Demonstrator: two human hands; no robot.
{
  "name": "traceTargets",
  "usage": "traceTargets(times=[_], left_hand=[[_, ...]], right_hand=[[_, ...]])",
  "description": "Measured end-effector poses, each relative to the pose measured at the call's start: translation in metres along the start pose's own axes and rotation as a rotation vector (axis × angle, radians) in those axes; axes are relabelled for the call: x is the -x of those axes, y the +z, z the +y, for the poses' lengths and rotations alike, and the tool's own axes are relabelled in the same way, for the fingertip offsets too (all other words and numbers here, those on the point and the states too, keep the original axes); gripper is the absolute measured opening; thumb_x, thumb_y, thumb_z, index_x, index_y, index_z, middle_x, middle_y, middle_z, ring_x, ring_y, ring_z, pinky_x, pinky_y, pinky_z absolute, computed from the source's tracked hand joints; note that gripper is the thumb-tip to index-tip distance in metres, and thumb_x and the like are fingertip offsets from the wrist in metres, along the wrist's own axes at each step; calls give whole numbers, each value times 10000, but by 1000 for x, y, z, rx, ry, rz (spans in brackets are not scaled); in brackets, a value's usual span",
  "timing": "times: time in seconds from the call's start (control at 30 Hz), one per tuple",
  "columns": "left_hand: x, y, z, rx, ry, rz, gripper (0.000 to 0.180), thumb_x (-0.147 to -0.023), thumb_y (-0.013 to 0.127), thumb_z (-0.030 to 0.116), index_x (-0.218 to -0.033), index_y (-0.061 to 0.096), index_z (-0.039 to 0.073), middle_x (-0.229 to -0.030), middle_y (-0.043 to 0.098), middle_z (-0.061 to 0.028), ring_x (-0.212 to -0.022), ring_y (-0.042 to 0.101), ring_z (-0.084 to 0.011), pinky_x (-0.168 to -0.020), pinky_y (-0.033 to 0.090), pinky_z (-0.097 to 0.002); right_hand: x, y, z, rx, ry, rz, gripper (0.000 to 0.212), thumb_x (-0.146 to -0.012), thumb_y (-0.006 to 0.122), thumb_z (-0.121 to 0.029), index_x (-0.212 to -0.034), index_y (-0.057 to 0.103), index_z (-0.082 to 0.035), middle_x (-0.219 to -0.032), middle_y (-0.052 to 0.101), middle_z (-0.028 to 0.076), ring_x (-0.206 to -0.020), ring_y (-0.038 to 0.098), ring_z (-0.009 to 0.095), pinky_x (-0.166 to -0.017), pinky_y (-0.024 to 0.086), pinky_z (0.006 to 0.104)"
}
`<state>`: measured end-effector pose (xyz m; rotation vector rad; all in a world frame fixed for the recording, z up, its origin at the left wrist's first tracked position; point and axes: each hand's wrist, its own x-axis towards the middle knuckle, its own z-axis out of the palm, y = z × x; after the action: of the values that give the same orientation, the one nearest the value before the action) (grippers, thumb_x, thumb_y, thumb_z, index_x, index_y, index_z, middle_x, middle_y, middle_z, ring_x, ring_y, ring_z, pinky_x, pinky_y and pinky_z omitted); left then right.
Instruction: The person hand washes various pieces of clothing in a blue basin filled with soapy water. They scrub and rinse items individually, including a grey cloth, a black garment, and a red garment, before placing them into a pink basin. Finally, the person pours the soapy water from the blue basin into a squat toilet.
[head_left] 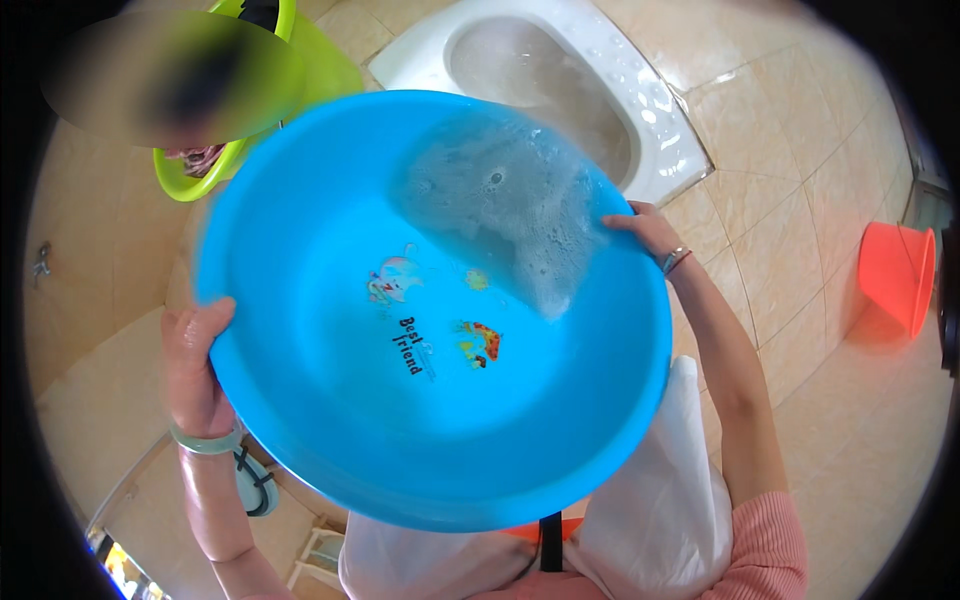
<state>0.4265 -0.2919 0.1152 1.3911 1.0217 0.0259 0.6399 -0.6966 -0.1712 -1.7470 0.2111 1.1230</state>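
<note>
A large round blue basin (330, 420) is held up in front of me, tilted away toward the far right. Cloudy, soapy water (490, 190) has gathered at its far side, while the printed cartoon figures on its bottom lie bare. My left hand (195, 360) grips the rim at the left, thumb over the edge. At the right rim my right hand (645, 230) holds on too, thumb on top and the other fingers mostly hidden beneath. Just beyond the basin's far edge is a white squat toilet (665, 140), with greyish liquid in its bowl (540, 60).
A lime-green tub (325, 70) with dark cloth stands far left, partly blurred. Nearer it, another green container (185, 185) holds pinkish cloth. An orange-red bucket (890, 280) is at the right on the beige tiled floor (790, 230). A tap (41, 262) shows on the left wall.
</note>
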Motion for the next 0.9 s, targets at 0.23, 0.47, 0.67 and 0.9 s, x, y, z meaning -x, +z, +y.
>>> traceTargets(times=[0.23,0.47,0.67,0.9], left_hand=[[-22,-33,-106,-21,-157,-98,439,-915,558,223,-1278,484,-12,-1092,613,-129,-984,596,-223,-762,545,-380],[-80,7,-198,-358,-184,42,470,-934,579,314,-1258,511,-20,-948,624,-103,-754,577,-161,-648,490,-280],[-74,5,-107,-356,-9,41,443,-918,616,287,-1230,550,-20,-1043,654,-117,-917,624,-183,-815,509,-290],[-34,9,-31,-136,32,-12,463,-908,607,255,-1253,518,-40,-1119,632,-150,-936,629,-212,-833,528,-323]], right_hand=[[33,-45,-48,190,-216,253,558,-754,727,-312,-1162,618,54,-1032,681,199,-851,683,277,-787,559,365],[27,-50,-39,317,-477,571,461,-796,718,-339,-1049,632,37,-915,681,166,-769,663,234,-707,550,335],[1,-31,16,28,-414,518,445,-824,710,-327,-1062,625,39,-925,685,164,-773,668,230,-707,553,340],[7,-6,21,-99,-283,327,461,-839,690,-286,-1106,602,78,-950,684,182,-765,681,228,-704,569,327]])
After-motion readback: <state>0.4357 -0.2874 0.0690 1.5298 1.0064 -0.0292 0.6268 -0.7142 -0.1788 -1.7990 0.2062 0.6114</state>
